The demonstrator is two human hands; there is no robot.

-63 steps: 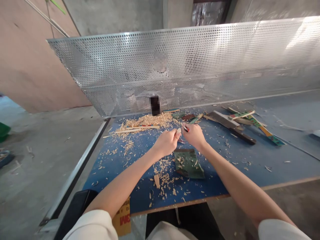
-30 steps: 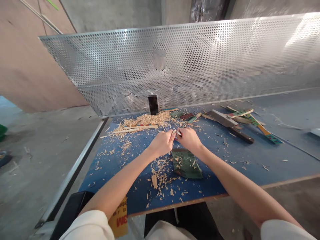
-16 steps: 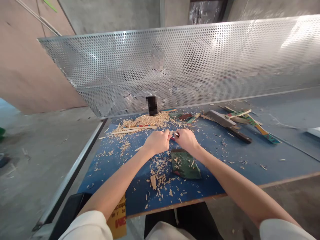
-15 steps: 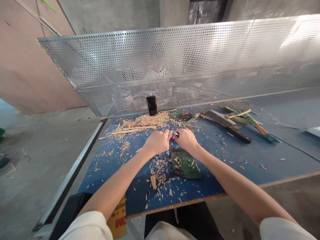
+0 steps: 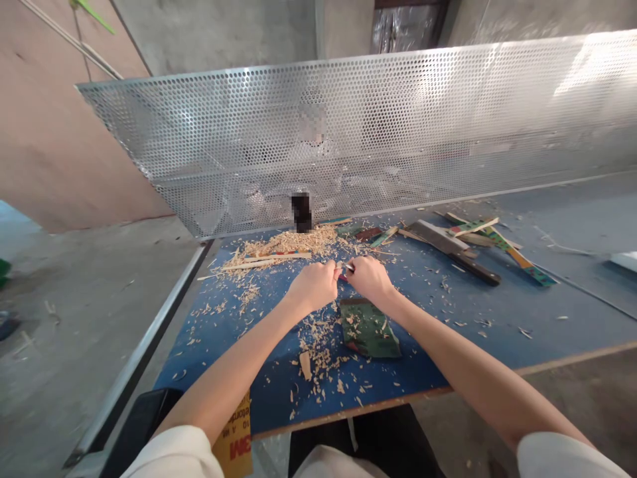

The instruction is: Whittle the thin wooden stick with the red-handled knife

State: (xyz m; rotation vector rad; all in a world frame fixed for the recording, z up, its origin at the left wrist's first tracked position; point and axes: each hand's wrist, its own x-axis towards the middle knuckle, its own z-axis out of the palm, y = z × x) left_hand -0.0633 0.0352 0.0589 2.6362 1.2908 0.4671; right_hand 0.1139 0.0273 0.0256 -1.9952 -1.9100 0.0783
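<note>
Over the middle of a blue tabletop (image 5: 423,318), my two hands nearly meet. My left hand (image 5: 314,285) is closed around a small pale piece of wood (image 5: 339,267), of which only the tip shows. Closed too is my right hand (image 5: 371,277), gripping a small knife (image 5: 350,267); a short bit of shiny blade sticks out toward the wood, and its handle is mostly hidden in the fingers. Just below the hands lies a dark green sheet (image 5: 371,335) sprinkled with wood shavings (image 5: 318,338).
A perforated metal screen (image 5: 223,146) stands along the table's far side, with a person (image 5: 313,146) behind it. A shavings heap (image 5: 293,242) and thin strips (image 5: 269,260) lie ahead. To the right are a broad-bladed cleaver (image 5: 475,267) and painted wood strips (image 5: 517,255).
Both hands keep their grip and have barely moved. The view has shifted very slightly.
</note>
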